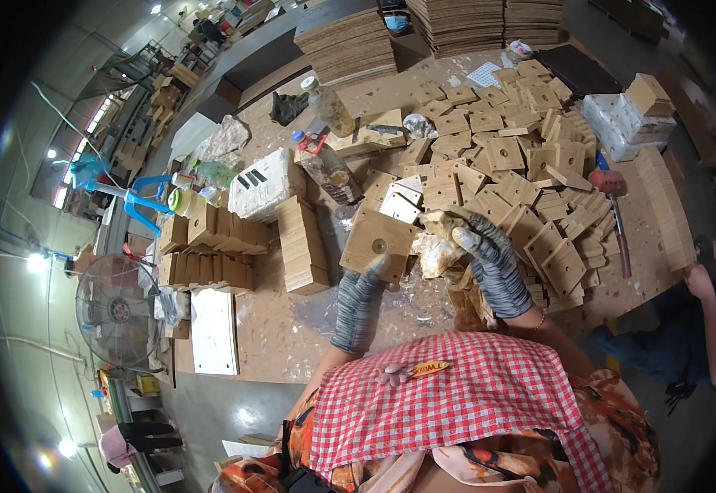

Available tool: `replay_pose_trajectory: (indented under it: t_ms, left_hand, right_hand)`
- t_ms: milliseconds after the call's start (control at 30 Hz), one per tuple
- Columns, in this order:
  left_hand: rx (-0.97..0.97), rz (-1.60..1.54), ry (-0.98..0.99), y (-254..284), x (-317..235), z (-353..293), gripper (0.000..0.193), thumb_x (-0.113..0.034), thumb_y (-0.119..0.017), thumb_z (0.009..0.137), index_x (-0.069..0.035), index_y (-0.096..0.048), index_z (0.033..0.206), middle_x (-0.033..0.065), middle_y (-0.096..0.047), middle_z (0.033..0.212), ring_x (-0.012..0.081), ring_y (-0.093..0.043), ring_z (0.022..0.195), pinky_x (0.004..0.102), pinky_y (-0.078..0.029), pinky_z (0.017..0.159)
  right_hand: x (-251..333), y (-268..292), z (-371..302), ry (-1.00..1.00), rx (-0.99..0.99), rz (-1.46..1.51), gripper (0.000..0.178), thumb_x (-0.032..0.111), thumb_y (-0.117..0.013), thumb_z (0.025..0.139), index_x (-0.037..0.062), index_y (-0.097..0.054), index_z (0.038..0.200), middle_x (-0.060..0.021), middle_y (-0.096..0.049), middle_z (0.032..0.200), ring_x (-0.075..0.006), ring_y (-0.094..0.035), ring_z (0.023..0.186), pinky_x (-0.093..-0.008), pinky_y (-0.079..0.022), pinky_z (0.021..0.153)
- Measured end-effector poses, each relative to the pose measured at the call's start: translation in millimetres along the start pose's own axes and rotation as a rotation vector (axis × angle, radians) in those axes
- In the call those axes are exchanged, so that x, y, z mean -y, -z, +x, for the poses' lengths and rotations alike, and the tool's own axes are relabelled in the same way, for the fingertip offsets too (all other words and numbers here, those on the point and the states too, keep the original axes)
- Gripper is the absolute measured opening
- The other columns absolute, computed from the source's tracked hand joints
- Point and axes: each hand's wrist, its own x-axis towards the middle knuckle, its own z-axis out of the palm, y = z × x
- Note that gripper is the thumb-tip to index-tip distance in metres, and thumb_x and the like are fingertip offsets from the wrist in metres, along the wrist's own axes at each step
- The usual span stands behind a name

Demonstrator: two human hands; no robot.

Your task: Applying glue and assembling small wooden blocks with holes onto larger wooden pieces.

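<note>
Over the near side of the worktop (pixel 280 341), the left hand (pixel 364 286) grips a square wooden plate (pixel 360 237) with a central hole, thumb against its face, while the right hand (pixel 488 251) pinches a crumpled pale cloth (pixel 435 255) beside the plate, near a heap of wooden pieces (pixel 502 154).

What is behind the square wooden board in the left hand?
Past the wooden board, white pieces show beyond its upper right edge; whatever the board itself covers is hidden.
</note>
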Motion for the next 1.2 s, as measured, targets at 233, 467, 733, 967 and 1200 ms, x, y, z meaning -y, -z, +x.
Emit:
replay_pose_trajectory:
  t_ms: [233,467,733,967,1200]
  left_hand:
    - [0.091,0.000,0.037,11,-4,2,0.042,-0.021,-0.072,0.089,-0.002,-0.058,0.124,0.0100,-0.064,0.113,0.0190,-0.063,0.101,0.0313,-0.054,0.082]
    - [0.118,0.204,-0.050,22,-13,1,0.049,-0.026,-0.070,0.090,0.003,-0.056,0.127,0.0127,-0.066,0.115,0.0238,-0.066,0.103,0.0399,-0.055,0.090]
    - [-0.021,-0.204,0.019,28,14,9,0.038,-0.015,-0.067,0.093,0.001,-0.059,0.126,0.0095,-0.066,0.115,0.0198,-0.065,0.101,0.0324,-0.054,0.090]
    - [0.026,0.034,-0.137,33,24,15,0.035,-0.005,-0.063,0.094,0.000,-0.059,0.129,0.0080,-0.065,0.116,0.0172,-0.063,0.097,0.0319,-0.055,0.087]
    - [0.005,-0.372,0.122,17,-5,5,0.057,-0.021,-0.072,0.088,0.007,-0.050,0.132,0.0163,-0.065,0.121,0.0282,-0.066,0.110,0.0430,-0.055,0.098]
  right_hand:
    - [-19,-12,-11,-0.231,0.042,0.338,0.041,0.022,-0.064,0.095,0.0023,-0.058,0.131,-0.0101,-0.061,0.128,-0.0229,-0.059,0.119,-0.0358,-0.052,0.102]
    - [-14,-7,-2,-0.154,0.061,0.095,0.043,0.026,-0.066,0.095,0.0023,-0.061,0.130,-0.0082,-0.065,0.123,-0.0159,-0.058,0.116,-0.0300,-0.046,0.101]
    - [-16,-21,-9,0.640,0.243,-0.684,0.032,0.018,-0.070,0.089,0.0155,-0.069,0.121,-0.0046,-0.060,0.131,-0.0227,-0.051,0.125,-0.0397,-0.042,0.105]
    - [-15,-24,-13,0.786,0.343,-1.167,0.034,0.018,-0.073,0.083,0.0163,-0.071,0.117,-0.0058,-0.062,0.126,-0.0258,-0.052,0.122,-0.0422,-0.038,0.106]
    - [-6,-11,6,0.704,0.039,-1.014,0.028,0.016,-0.072,0.084,0.0084,-0.072,0.111,-0.0080,-0.065,0.113,-0.0259,-0.055,0.110,-0.0395,-0.041,0.100]
